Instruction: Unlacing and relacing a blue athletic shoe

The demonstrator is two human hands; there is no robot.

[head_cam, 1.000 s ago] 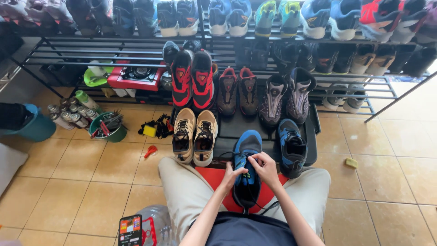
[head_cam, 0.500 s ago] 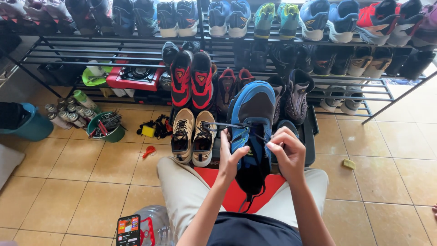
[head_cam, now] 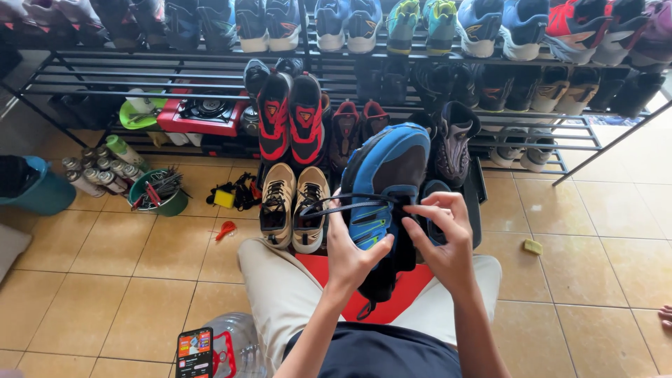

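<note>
Both hands work on one blue and black shoe (head_cam: 383, 183) held up over the lap, toe pointing away from the person. Left hand (head_cam: 350, 253) cups the shoe's left side from below, its grip closed around the shoe body with the thumb pressed against the blue side panel. Right hand (head_cam: 442, 236) sits at the shoe's right side, its grip pinching a dark lace (head_cam: 336, 203) near the tongue between thumb and forefinger, the other fingers curled. That lace runs in a loop out to the left, across the front of the shoe.

Under the shoe, a red cloth (head_cam: 392, 297) lies between the person's knees, which are in beige trousers (head_cam: 280, 294). Just past the knees on the tiled floor (head_cam: 112, 280) stands a pair of tan shoes (head_cam: 292, 206), with a red and black pair (head_cam: 292, 119) behind them and a grey and purple shoe (head_cam: 455, 140) to the right, partly hidden by the raised shoe. A black metal shoe rack (head_cam: 161, 70) spans the top of the view, its upper shelf lined with many sports shoes. To the left on the floor stand a green bucket (head_cam: 157, 196) holding tools, a cluster of small bottles (head_cam: 98, 171) and a teal tub (head_cam: 42, 192). A phone (head_cam: 195, 352) with a lit screen sits at the bottom edge, next to a clear plastic bottle (head_cam: 238, 346). A small yellow sponge (head_cam: 533, 246) lies on the tiles to the right.
</note>
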